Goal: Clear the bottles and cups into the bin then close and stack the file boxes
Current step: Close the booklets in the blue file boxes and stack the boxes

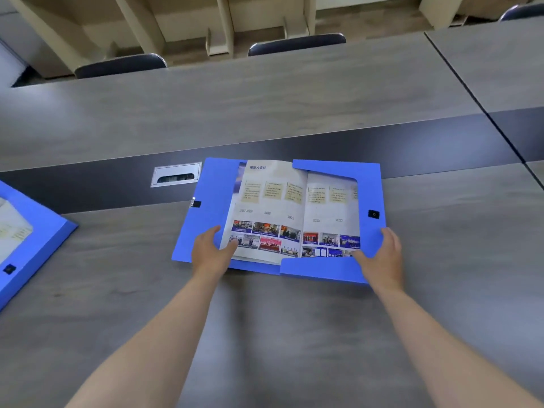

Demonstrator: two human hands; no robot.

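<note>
A blue file box [338, 169] lies open and flat on the grey table, with a printed brochure [273, 207] spread inside it. My left hand [210, 250] rests on the box's left flap, its thumb touching the brochure's near left corner. My right hand [382, 254] holds the near right corner of the box, thumb on the inner flap and fingers around the right edge. A second blue file box [38, 240], also open with paper in it, lies at the left edge of the view. No bottles, cups or bin are in sight.
A metal cable port [176, 174] is set in the table's dark centre strip [412, 142], just left of the box. Dark chair backs [120, 64] stand along the far side. Another table [494, 60] adjoins at the right.
</note>
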